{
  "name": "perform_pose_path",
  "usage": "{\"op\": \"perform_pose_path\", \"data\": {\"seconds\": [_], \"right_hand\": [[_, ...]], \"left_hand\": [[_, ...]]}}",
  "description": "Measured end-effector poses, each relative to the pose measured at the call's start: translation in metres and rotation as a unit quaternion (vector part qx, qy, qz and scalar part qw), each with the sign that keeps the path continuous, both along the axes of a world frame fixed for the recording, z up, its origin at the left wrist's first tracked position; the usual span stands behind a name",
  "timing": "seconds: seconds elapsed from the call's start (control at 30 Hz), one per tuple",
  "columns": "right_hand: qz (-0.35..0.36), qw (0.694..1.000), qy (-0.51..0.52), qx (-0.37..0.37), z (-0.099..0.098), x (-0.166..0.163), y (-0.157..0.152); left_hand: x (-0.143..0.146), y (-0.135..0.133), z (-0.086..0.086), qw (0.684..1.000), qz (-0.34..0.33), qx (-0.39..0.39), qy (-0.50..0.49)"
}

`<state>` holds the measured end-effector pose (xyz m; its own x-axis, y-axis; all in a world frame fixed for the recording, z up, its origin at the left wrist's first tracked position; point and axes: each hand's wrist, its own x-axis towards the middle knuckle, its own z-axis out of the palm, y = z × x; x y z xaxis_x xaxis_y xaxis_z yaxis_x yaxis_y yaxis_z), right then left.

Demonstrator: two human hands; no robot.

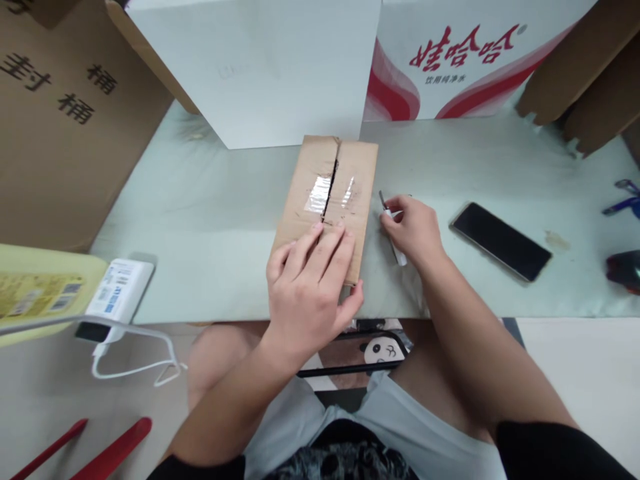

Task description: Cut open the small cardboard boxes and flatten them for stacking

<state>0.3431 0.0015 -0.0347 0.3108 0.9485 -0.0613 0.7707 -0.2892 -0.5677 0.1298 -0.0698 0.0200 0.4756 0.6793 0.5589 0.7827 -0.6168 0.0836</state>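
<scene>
A small brown cardboard box [320, 193] lies flat on the pale table [210, 200], with clear tape across its top seam, which shows a dark slit along the middle. My left hand [310, 287] rests on the near end of the box, fingers stretched flat and thumb at the near edge. My right hand [413, 230] sits on the table just right of the box, fingers closed round a small white-handled knife [391, 223] whose thin blade points away from me.
A black phone [501, 241] lies right of my right hand. A large white box [260, 67] and a red-and-white printed carton [465, 53] stand behind. A big brown carton [65, 113] is at left, a white power bank [120, 290] with cable at the near left edge.
</scene>
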Motion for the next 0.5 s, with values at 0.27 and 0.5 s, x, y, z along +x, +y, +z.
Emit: {"op": "perform_pose_path", "data": {"seconds": [0.27, 0.5], "right_hand": [[0.017, 0.993, 0.104, 0.058, -0.009, 0.005, -0.003], [-0.067, 0.919, 0.304, 0.241, -0.017, 0.007, 0.011]], "left_hand": [[0.001, -0.004, 0.001, 0.999, 0.017, -0.033, -0.015], [0.002, -0.005, -0.004, 0.999, 0.024, -0.027, 0.001]]}}
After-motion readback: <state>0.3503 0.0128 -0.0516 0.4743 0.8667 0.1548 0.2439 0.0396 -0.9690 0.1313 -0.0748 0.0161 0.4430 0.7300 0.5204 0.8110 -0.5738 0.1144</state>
